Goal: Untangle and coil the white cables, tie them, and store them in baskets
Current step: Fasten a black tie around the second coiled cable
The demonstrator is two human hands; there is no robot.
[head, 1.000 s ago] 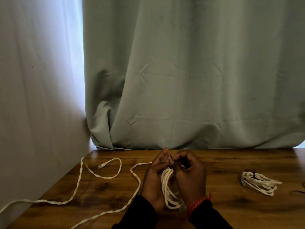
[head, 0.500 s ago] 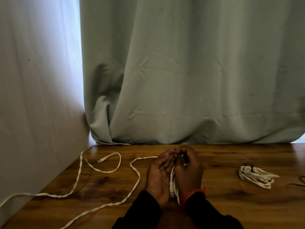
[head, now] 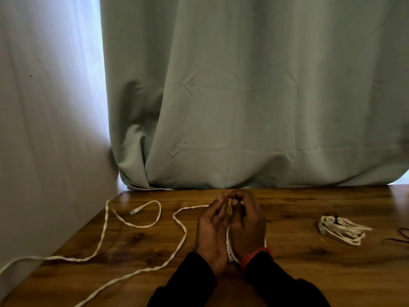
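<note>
Counter [head: 298, 269]: glossy grained wood. Curtain [head: 243, 96]: matt creased cloth. Cable [head: 141, 224]: white, twisted, matt. Bracelet [head: 254, 254]: braided cord.
</note>
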